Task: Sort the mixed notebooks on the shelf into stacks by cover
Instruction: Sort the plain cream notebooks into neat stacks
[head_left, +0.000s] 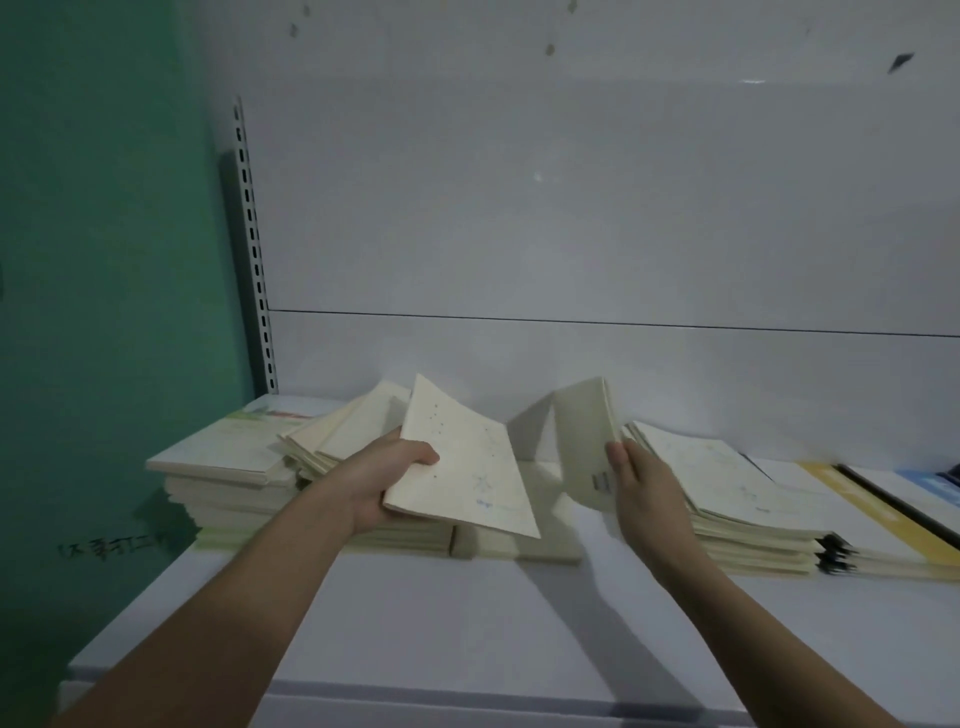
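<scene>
Cream-covered, a notebook (462, 462) with faint blue marks is held tilted above the low middle stack (519, 545) by the left hand (379, 483), whose thumb and fingers are clamped on its lower left edge. At three o'clock from it, a second notebook (584, 441) is stood on edge by the right hand (649, 493), fingers straight and together against its cover. Further stacks lie on the white shelf (467, 634) at nine o'clock (228, 467) and three o'clock (753, 514), with a yellow-banded cover (872, 509) beyond.
</scene>
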